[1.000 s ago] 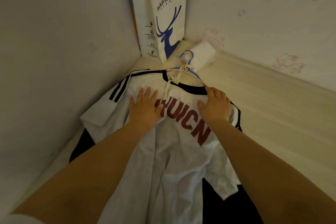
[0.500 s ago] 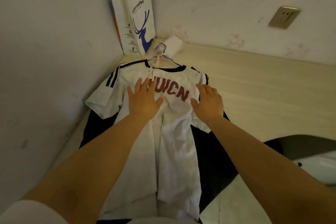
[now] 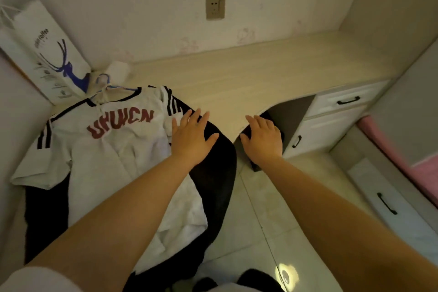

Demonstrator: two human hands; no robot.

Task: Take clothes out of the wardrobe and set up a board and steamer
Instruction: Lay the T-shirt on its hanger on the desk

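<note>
On the pale wood-grain counter [image 3: 272, 73], a white short-sleeved shirt with red lettering and black stripes [image 3: 113, 149] lay flat over a black garment [image 3: 218, 173], its collar on a blue wire hanger [image 3: 111, 86]. Left hand [image 3: 192, 140] spread wide, fingers straight, over the shirt's right edge and the black cloth. Right hand [image 3: 263, 140] open, flat, at the counter's curved edge. White paper bag with blue deer print [image 3: 47, 59] leaned in the corner.

You have a white jersey [image 3: 113, 149] with red lettering and black shoulder stripes lying flat on the desk's left end, on its hanger [image 3: 106, 86], spread over a black garment [image 3: 213, 173] draping off the edge
</note>
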